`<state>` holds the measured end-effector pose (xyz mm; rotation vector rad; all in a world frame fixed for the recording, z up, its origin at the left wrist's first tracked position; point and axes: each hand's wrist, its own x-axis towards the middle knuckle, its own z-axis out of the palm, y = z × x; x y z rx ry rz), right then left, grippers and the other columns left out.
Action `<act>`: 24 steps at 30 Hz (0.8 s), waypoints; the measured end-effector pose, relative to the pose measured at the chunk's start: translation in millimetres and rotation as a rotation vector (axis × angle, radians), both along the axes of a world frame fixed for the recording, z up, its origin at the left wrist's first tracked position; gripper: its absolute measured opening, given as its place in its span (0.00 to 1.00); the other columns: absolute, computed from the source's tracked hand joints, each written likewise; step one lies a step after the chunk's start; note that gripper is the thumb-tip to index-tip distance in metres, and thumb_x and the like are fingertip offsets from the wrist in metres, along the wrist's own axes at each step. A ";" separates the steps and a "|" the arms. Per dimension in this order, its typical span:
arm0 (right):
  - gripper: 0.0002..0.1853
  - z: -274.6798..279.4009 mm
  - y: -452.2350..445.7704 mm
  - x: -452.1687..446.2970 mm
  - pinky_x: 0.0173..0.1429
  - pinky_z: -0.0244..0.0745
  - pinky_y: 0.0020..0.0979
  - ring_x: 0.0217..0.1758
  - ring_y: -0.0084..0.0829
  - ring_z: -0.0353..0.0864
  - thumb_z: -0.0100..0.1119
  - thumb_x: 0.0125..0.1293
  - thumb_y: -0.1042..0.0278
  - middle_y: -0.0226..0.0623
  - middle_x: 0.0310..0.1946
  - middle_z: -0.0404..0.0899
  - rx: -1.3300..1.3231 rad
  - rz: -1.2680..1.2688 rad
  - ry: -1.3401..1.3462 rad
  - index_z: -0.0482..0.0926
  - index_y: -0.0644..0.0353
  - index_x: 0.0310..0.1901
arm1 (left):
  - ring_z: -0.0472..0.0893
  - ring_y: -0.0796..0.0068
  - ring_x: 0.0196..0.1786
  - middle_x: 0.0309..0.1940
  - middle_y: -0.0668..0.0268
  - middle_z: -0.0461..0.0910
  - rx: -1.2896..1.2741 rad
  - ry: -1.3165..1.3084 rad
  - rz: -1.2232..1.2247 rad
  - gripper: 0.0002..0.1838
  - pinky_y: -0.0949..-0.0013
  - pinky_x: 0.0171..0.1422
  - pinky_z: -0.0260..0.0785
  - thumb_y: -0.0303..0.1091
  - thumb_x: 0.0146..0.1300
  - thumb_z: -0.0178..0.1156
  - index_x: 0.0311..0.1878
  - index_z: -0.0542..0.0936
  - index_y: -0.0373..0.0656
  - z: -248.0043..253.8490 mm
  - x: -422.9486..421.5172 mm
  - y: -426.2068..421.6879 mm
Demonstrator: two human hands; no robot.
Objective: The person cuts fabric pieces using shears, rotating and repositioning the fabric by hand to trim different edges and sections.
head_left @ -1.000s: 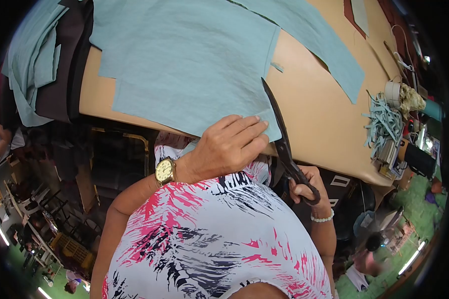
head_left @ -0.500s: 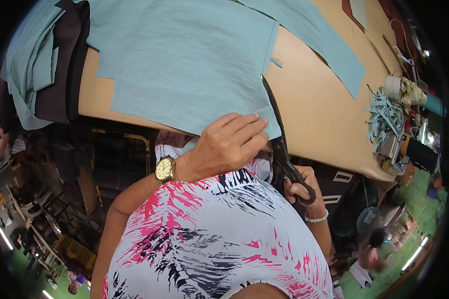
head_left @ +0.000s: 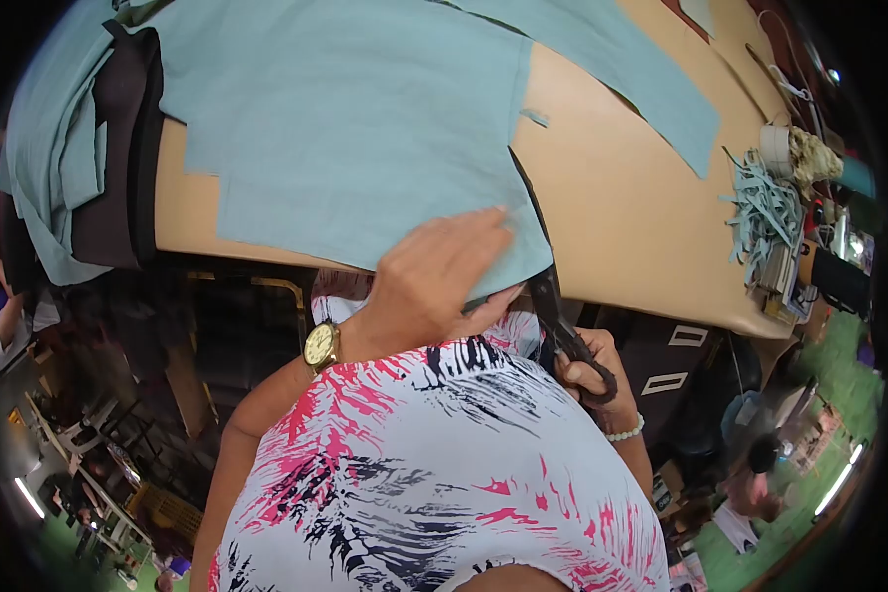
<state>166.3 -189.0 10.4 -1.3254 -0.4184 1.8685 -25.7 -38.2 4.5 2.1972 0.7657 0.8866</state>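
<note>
A light blue fabric piece (head_left: 365,128) lies on the tan table and reaches its near edge. My left hand (head_left: 439,271), slightly blurred, is at the fabric's near corner, fingers on top and thumb below the edge, with the cloth between them. My right hand (head_left: 602,375) is closed around the handles of large black scissors (head_left: 555,311). Their blades run along the fabric's right edge, pointing away from me, partly hidden by the cloth. A small blue scrap (head_left: 535,117) lies beside that edge.
Another long blue fabric piece (head_left: 641,79) lies at the back right of the table (head_left: 641,237). A heap of blue strips (head_left: 763,212) sits at the right end. Dark cloth (head_left: 118,178) and more blue cloth hang over the left side. Drawers (head_left: 661,360) are under the table.
My left hand has shifted slightly left, its thumb now showing below the fabric edge. The fabric has moved slightly, and its right edge covers more of the scissor blades.
</note>
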 end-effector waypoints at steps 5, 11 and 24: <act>0.13 -0.6 -2.4 -8.2 0.17 0.57 0.16 0.12 0.14 0.66 0.65 0.50 0.67 0.26 0.13 0.67 0.025 -0.036 -0.052 0.70 0.63 0.23 | 0.75 0.50 0.50 0.48 0.51 0.75 0.013 0.018 -0.113 0.11 0.56 0.53 0.68 0.23 0.40 0.64 0.30 0.74 0.36 -5.1 -2.7 12.2; 0.13 7.6 1.4 -14.7 0.17 0.58 0.16 0.13 0.14 0.67 0.66 0.49 0.65 0.26 0.13 0.69 0.023 -0.070 -0.070 0.70 0.62 0.23 | 0.75 0.50 0.50 0.48 0.50 0.74 -0.032 -0.060 -0.264 0.08 0.55 0.54 0.67 0.22 0.43 0.61 0.29 0.73 0.35 4.1 16.1 16.3; 0.14 16.5 -4.5 -20.0 0.19 0.59 0.17 0.14 0.14 0.66 0.64 0.55 0.63 0.26 0.13 0.69 0.028 -0.149 -0.025 0.70 0.61 0.24 | 0.75 0.51 0.50 0.49 0.49 0.74 -0.093 -0.073 -0.378 0.07 0.54 0.56 0.65 0.23 0.47 0.60 0.31 0.73 0.35 5.9 22.0 12.8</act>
